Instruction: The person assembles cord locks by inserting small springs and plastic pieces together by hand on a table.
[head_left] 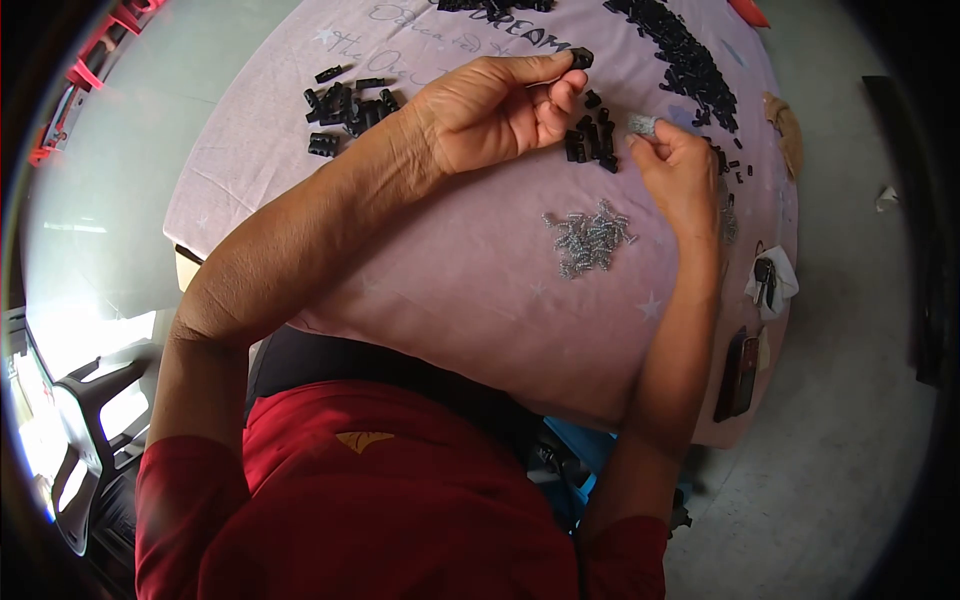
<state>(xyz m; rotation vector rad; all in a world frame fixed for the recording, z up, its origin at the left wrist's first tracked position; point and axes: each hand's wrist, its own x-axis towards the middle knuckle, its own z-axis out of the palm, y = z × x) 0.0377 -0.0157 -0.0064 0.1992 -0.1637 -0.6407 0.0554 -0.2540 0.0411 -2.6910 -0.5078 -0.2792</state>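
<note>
My left hand (500, 115) is raised over the table, its thumb and fingers pinching a small black plastic part (580, 59). Fingers closed, my right hand (678, 170) is at a small clump of silver coil springs (641, 125); the clump shows at the fingertips, and how many springs are gripped is unclear. Between the hands lies a small group of black plastic pieces (594, 140). Nearer my body is a loose pile of silver springs (588, 240). Another heap of black pieces (350, 108) rests beyond my left forearm.
A pink cloth (450, 270) covers the table. Many small black parts (690, 70) form a long band at the far right. Along the right edge are keys (765, 280) on white paper and a phone (740, 375). A chair (85, 430) stands at left.
</note>
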